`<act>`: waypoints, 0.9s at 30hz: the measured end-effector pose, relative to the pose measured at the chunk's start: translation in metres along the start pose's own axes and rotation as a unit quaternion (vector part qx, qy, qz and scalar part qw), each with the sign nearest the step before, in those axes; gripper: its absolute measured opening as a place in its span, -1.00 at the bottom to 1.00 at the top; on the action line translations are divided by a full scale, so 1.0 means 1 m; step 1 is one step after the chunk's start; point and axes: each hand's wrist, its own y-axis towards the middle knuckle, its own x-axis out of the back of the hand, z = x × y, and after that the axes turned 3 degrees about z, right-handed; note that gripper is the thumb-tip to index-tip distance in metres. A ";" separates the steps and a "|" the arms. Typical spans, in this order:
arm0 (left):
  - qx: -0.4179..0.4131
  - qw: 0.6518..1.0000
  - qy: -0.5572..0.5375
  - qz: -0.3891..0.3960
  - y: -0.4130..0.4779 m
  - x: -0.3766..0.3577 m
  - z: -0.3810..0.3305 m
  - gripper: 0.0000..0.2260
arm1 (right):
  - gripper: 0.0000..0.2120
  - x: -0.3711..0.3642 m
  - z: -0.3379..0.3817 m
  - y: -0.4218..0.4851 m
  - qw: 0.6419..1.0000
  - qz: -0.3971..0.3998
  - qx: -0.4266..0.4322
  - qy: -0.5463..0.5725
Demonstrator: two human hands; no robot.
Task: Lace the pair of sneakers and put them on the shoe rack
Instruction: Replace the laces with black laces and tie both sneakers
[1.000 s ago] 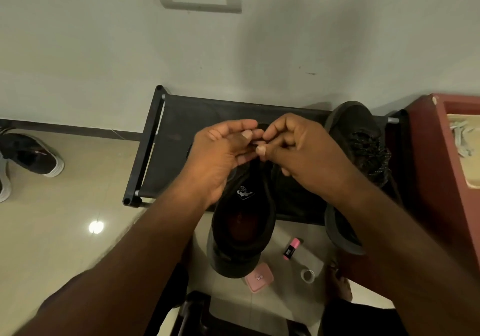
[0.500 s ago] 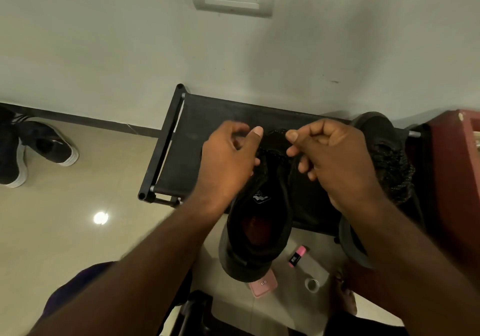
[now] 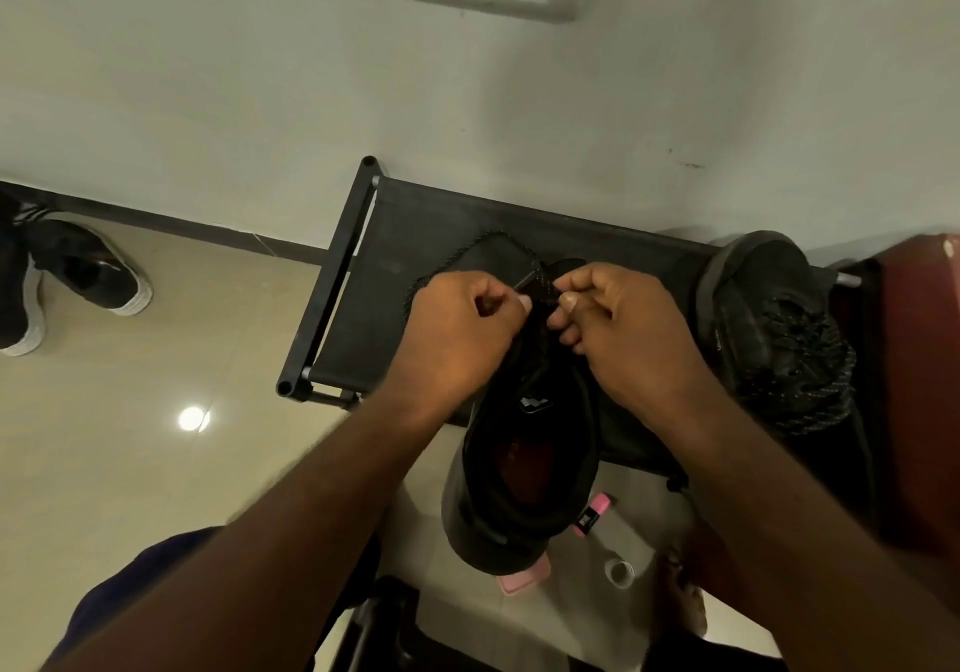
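Two slips loom: over the rack (image 3: 337,302) the left hand (image 3: 462,331) pinches the lace (image 3: 543,284) tip, the overhanging sneaker (image 3: 530,458) may tip off, and the right hand (image 3: 628,344), pinching the crossing, could let it unthread.

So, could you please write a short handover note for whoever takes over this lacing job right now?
Left hand: grip pinches the tip of the lace.
Right hand: pinches the lace over the eyelets.
Sneaker in work: toe over the shoe rack, heel overhanging its front.
Second sneaker: on the rack's right end, seemingly laced.
Left to do: finish lacing, then set this sneaker on the rack.
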 end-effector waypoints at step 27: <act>0.003 0.991 0.101 0.092 -0.001 -0.005 0.018 -0.87 | -0.71 -0.007 0.001 0.020 0.995 0.023 -0.056 -0.076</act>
